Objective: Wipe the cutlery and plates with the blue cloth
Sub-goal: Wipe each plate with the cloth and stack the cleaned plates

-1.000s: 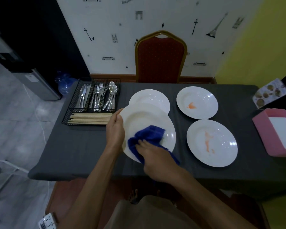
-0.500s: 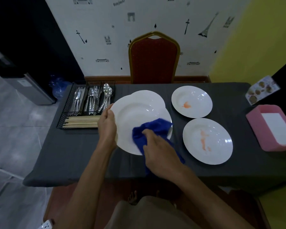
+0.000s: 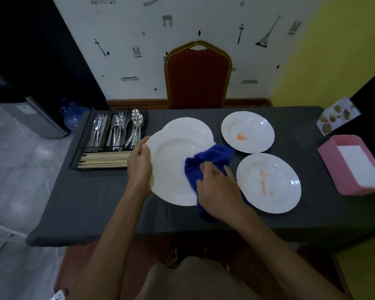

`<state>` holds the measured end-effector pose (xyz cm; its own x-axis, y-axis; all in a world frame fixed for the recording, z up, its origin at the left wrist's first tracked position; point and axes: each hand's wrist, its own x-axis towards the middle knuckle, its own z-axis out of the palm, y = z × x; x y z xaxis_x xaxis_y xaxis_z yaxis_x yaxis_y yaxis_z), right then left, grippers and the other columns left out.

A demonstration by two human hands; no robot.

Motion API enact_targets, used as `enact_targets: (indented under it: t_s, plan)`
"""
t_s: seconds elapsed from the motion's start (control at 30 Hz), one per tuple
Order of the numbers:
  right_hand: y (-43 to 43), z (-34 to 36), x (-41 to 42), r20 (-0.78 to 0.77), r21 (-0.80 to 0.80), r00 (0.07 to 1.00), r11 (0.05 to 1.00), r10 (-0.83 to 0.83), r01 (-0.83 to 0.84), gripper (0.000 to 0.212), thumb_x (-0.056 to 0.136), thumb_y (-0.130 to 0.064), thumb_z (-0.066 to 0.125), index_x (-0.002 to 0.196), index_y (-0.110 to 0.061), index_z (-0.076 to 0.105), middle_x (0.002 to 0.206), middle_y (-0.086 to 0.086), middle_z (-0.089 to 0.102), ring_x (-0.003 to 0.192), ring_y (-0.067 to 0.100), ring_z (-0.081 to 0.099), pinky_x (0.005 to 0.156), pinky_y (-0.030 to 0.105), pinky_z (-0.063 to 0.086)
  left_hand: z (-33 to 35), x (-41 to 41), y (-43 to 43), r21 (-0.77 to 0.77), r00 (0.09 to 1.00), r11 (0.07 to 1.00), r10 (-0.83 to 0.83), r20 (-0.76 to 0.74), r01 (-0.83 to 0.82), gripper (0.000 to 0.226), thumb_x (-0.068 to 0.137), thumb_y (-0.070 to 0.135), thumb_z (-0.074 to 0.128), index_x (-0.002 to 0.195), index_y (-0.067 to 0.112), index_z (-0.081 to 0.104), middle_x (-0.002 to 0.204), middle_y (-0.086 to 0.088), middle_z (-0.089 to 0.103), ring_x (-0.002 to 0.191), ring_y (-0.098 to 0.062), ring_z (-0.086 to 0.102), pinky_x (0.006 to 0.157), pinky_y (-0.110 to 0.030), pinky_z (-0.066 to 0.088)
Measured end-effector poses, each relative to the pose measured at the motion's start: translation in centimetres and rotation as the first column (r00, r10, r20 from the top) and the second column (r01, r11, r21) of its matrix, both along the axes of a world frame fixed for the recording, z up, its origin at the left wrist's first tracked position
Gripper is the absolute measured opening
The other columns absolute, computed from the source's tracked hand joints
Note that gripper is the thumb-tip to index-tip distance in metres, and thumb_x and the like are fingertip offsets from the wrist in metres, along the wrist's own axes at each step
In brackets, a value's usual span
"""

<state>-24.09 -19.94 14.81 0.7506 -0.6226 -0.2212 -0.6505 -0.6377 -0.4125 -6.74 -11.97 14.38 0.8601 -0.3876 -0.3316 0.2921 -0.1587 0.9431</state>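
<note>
head view: on the dark grey table (image 3: 91,202), a black wire caddy (image 3: 77,154) stands at the far left, just beside the left hand (image 3: 139,167); its three upright compartments hold knives (image 3: 97,128), forks (image 3: 117,128) and spoons (image 3: 136,124), and the long front compartment holds a bundle of chopsticks (image 3: 104,159) lying flat. a red chair (image 3: 197,76) with a gold frame stands behind the table against the wall. at the right edge a pink tray (image 3: 329,161) holds a white sheet, with a printed card (image 3: 336,115) leaning behind it. two white plates lie to the right, both marked with orange smears: the far stained plate (image 3: 258,141) and the near stained plate (image 3: 286,191), the latter just beside the right hand (image 3: 217,187). the held plate (image 3: 171,169) covers the near edge of a clean plate (image 3: 188,128) behind it. the left hand's fingers are curled round the held plate's left rim, thumb on top. the right hand's fingers are bunched tight on the blue cloth (image 3: 210,159), which is pressed against the right side of the held plate and hangs below the wrist
</note>
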Motion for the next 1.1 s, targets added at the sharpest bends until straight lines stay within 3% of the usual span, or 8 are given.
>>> enact_targets:
  t_s: [0.17,0.27,0.37,0.57,0.67,0.77,0.93,1.1]
  plan:
    - [3.9,2.0,0.5,0.129,0.231,0.977,0.953,0.169,-0.195,0.020,0.105,-0.025,0.039,0.123,-0.018,0.044,0.115,-0.001,0.067,0.110,0.013,0.059,0.121,0.034,0.019,-0.4,-0.6,-0.7,0.014,0.999,0.999,-0.036,-0.008,0.036,0.032,0.106,0.021,0.037,0.122,0.030,0.063,0.114,0.005,0.064,0.100,-0.013,0.062,0.084,-0.035,0.057]
    - [2.6,1.9,2.5,0.203,0.248,0.956,0.934,0.211,-0.258,0.034,0.104,-0.023,0.039,0.138,-0.016,0.038,0.127,0.002,0.060,0.118,0.015,0.054,0.120,0.040,0.021,-1.0,-1.9,-1.2,0.052,0.997,0.996,-0.078,0.007,0.078,0.032,0.105,0.022,0.038,0.125,0.026,0.063,0.121,-0.002,0.065,0.107,-0.017,0.063,0.090,-0.036,0.056]
    - [-0.2,0.5,3.5,0.152,0.123,0.963,0.962,0.224,-0.243,0.054,0.105,-0.025,0.039,0.156,-0.018,0.020,0.160,0.000,0.031,0.150,0.016,0.022,0.125,0.047,0.007,-1.0,-2.2,-1.2,0.080,0.993,0.991,-0.110,0.049,0.105,0.034,0.106,0.026,0.038,0.130,0.025,0.062,0.123,-0.005,0.065,0.108,-0.020,0.063,0.093,-0.040,0.054]
    - [-4.0,-2.1,3.2,-0.079,-0.181,0.990,0.975,0.116,-0.128,0.058,0.108,-0.040,0.021,0.161,-0.023,0.006,0.169,-0.005,0.003,0.155,0.017,-0.009,0.122,0.050,-0.013,0.3,-0.7,-0.9,0.054,0.994,0.996,-0.069,0.088,0.064,0.031,0.108,0.032,0.036,0.127,0.032,0.061,0.115,0.005,0.064,0.098,-0.015,0.063,0.078,-0.034,0.056]
    - [-2.2,-1.3,1.4,-0.098,-0.194,0.989,0.973,0.111,-0.128,0.054,0.107,-0.039,0.017,0.156,-0.020,0.028,0.166,0.000,0.022,0.155,0.022,0.005,0.123,0.053,-0.007,0.6,0.4,-0.4,0.045,0.996,0.999,-0.015,0.087,0.012,0.029,0.108,0.031,0.036,0.119,0.036,0.062,0.109,0.009,0.064,0.094,-0.013,0.063,0.077,-0.034,0.055]
    - [1.9,0.8,-0.3,0.006,-0.042,0.979,0.978,0.206,-0.205,0.067,0.100,-0.042,0.003,0.144,-0.020,0.047,0.159,-0.002,0.038,0.151,0.018,0.021,0.124,0.045,0.004,0.5,0.8,-0.4,0.016,0.996,0.999,0.041,0.079,-0.042,0.029,0.107,0.029,0.036,0.115,0.037,0.063,0.105,0.007,0.066,0.090,-0.012,0.064,0.073,-0.031,0.053]
    - [3.4,2.4,1.0,0.213,0.382,0.954,0.880,0.212,-0.281,0.049,0.108,-0.024,0.032,0.157,-0.021,0.029,0.165,-0.007,0.025,0.151,0.004,0.017,0.119,0.022,0.008,-0.7,-1.1,-0.8,0.028,0.998,0.998,-0.058,0.001,0.058,0.031,0.107,0.027,0.035,0.121,0.028,0.062,0.114,0.001,0.066,0.101,-0.015,0.065,0.082,-0.034,0.058]
    - [-0.6,0.6,2.8,0.185,0.188,0.926,0.913,0.329,-0.362,0.061,0.106,-0.026,0.042,0.161,-0.017,0.015,0.167,0.001,0.019,0.153,0.015,0.015,0.124,0.034,0.012,-0.1,-1.7,-1.6,0.012,0.977,0.983,-0.179,-0.117,0.182,0.046,0.106,0.048,0.031,0.125,0.023,0.065,0.111,-0.011,0.072,0.100,-0.021,0.069,0.081,-0.035,0.057]
